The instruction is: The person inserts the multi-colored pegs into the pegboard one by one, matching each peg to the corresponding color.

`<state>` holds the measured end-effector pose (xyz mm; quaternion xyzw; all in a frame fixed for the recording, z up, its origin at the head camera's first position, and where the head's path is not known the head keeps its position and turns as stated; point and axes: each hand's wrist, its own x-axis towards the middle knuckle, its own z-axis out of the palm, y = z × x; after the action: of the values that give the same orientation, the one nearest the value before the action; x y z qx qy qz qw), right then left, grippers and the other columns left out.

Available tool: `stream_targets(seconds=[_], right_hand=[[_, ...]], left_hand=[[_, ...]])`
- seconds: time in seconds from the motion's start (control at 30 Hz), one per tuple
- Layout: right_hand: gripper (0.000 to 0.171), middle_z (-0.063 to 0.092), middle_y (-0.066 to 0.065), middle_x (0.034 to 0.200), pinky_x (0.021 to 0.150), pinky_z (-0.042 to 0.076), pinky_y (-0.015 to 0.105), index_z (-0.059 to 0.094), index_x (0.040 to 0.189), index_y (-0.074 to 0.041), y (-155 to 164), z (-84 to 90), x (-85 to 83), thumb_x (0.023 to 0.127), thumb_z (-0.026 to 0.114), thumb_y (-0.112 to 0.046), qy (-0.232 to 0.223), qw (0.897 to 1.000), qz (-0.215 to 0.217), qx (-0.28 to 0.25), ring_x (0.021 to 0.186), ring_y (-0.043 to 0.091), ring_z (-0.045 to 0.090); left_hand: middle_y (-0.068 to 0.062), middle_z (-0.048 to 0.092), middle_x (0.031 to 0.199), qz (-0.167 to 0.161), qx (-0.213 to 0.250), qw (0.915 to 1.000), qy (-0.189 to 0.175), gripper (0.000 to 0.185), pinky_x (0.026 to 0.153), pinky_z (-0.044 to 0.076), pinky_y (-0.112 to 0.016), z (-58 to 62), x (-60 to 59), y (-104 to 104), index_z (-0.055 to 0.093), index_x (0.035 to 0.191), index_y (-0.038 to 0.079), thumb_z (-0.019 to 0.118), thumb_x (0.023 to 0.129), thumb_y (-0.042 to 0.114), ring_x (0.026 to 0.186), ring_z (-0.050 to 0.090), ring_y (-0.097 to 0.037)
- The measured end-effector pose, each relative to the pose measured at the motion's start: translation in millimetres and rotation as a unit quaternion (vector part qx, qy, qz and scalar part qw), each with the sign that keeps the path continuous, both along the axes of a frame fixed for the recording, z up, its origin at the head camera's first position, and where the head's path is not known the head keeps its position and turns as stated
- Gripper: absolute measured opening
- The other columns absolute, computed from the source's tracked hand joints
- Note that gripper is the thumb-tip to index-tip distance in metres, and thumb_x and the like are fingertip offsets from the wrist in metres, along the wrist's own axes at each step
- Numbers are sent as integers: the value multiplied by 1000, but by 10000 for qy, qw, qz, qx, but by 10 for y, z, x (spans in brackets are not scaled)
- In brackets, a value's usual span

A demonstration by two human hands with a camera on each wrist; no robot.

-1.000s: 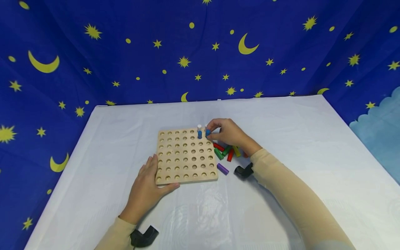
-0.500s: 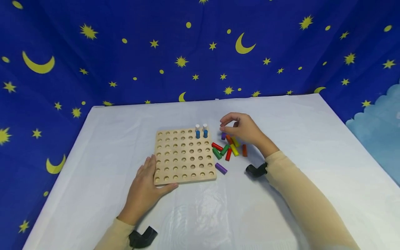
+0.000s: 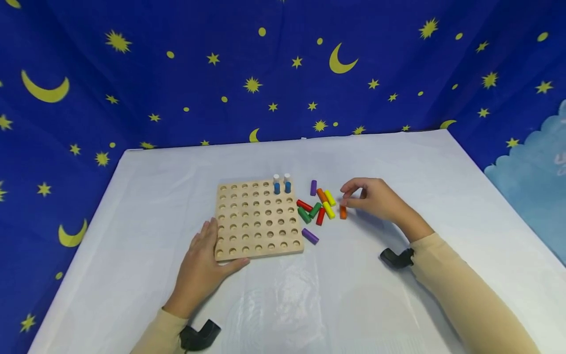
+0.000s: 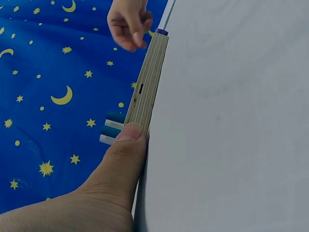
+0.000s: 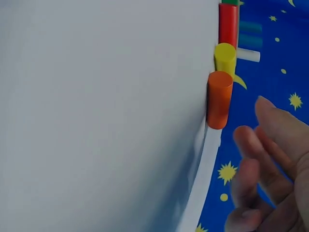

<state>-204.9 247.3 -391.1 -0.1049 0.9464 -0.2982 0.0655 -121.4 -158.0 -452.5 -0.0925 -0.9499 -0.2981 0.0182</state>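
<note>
Hovering over the table (image 3: 398, 162) in the head view, the right hand (image 3: 376, 199) has its fingers loosely curled, thumb and forefinger close together but pinching nothing. An orange peg (image 3: 342, 212) lies just below those fingertips, at the near right edge of a loose pile of pegs (image 3: 319, 205) that sits to the hand's left: red, green, yellow, orange and purple ones. A single purple peg (image 3: 310, 236) lies apart, nearer the person. Further left of the hand is the board (image 3: 256, 221), with two blue-and-white pegs (image 3: 281, 183) standing in its far row. The left hand (image 3: 201, 268) lies flat against the board's near left corner, fingers straight along the side edge, thumb along the front edge.

From the left wrist, the thumb (image 4: 120, 159) presses the board's (image 4: 147, 84) layered edge. The blue-and-white pegs (image 4: 112, 128) stick out beyond the thumb, and the right hand (image 4: 128, 24) shows past the board's far end, fingers bent, empty.

From the right wrist, the orange peg (image 5: 219, 99) lies on the table (image 5: 96, 116) just ahead of the blurred, half-curled fingers (image 5: 270, 159), not touching them. A yellow peg (image 5: 225, 59) and a red peg (image 5: 228, 24) lie beyond it.
</note>
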Motion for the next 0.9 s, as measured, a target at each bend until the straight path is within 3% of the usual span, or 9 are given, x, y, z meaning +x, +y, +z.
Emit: stream_targets(seconds=[0.2,0.47,0.73,0.9], right_hand=[[34,72,-1,96,62,46,28,72,112,-14,25,-17,77,84,80,-31,-77,9990,45,434,71,19,52],[41,67,-4,84,73,43,31,74,107,-14,-24,-57,94,78,84,-41,-194,9980,-19,595,78,18,54],[34,67,1,92,79,48,33,71,115,-11,-80,-40,61,83,79,-21,-342,9979,301,468,86,20,56],[33,69,5,104,88,52,41,71,117,-13,-98,9,23,85,73,-8,-396,9958,483,663,93,23,57]], left_hand=[[-28,25,160,38,-17,10000,15,127,124,18,-55,7,-4,-16,18,155,-7,77,71,68,151,22,-41],[-27,25,160,29,19,10000,-18,127,124,18,-56,4,-5,-17,18,156,-6,77,71,68,151,21,-41],[-26,23,161,29,74,9999,-94,128,124,17,-56,4,-10,-14,16,156,-5,76,71,70,152,20,-40],[-27,25,160,-13,84,10000,-19,127,124,17,-55,-2,-8,-2,17,156,-6,77,71,69,152,21,-40]])
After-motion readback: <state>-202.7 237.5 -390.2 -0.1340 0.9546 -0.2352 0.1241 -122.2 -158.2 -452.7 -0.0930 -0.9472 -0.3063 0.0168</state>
